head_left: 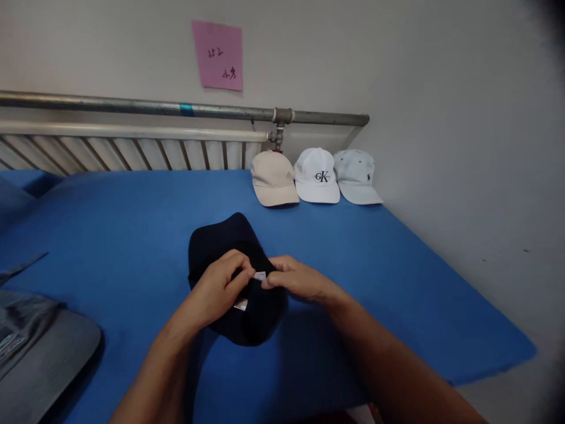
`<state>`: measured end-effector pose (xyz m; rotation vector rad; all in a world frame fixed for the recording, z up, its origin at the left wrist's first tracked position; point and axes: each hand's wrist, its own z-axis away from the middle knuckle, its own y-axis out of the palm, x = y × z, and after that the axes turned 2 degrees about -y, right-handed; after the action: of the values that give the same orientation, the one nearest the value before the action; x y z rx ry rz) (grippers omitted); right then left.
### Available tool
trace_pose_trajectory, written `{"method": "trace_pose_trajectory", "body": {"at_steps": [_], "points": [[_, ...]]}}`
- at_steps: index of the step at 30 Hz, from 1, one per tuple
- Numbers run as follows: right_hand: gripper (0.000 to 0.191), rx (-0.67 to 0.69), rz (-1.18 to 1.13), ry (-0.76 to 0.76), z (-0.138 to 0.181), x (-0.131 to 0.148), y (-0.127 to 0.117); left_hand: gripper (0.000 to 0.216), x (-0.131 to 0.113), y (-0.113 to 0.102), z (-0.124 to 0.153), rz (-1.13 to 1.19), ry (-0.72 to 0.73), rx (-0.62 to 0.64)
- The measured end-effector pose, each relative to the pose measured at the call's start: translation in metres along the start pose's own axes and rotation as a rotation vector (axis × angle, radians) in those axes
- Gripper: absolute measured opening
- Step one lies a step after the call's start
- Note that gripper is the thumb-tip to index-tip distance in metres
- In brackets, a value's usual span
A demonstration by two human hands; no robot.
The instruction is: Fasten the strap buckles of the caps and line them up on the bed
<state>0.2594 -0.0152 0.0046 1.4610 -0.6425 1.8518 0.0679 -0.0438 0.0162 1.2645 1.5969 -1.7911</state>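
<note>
A dark navy baseball cap (pixel 265 321) is turned so that its inside faces me, above the blue tabletop. My left hand (pixel 223 285) reaches into it, thumb and forefinger pinching the left end of a small white label (pixel 259 275). On the other side, my right hand (pixel 298 278) grips the cap's edge, its thumb beside the label and its fingers partly hidden behind the fabric. A second pale label (pixel 241 304) shows inside the cap, just right of my left hand.
Along the back of the blue table (pixel 145 235) sit a beige cap (pixel 274 176), a white cap (pixel 316 174) and a pale blue cap (pixel 356 175). A grey cap (pixel 57 347) lies at the left front. Behind are a radiator (pixel 172 154), a metal pipe (pixel 132 106) and the wall.
</note>
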Motion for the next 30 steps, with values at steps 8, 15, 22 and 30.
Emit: {"method": "trace_pose_trajectory", "body": {"at_steps": [8,15,22,30], "points": [[0.029,-0.336,0.109,-0.189,-0.0012,0.0026,0.0051,0.022,0.0042,0.0046,-0.0020,0.032,-0.134,-0.055],[0.008,-0.224,0.339,-0.307,0.0014,0.0033,0.0085,0.024,0.0009,0.0070,-0.0027,0.006,-0.130,-0.109],[0.012,-0.288,-0.010,-0.142,-0.0045,-0.0020,0.0048,0.022,-0.0017,0.0074,-0.0012,0.207,-0.280,-0.059],[0.017,-0.229,-0.424,-0.106,-0.0061,-0.0039,0.0010,0.020,-0.0030,0.0104,0.0004,0.409,-0.383,0.103]]}}
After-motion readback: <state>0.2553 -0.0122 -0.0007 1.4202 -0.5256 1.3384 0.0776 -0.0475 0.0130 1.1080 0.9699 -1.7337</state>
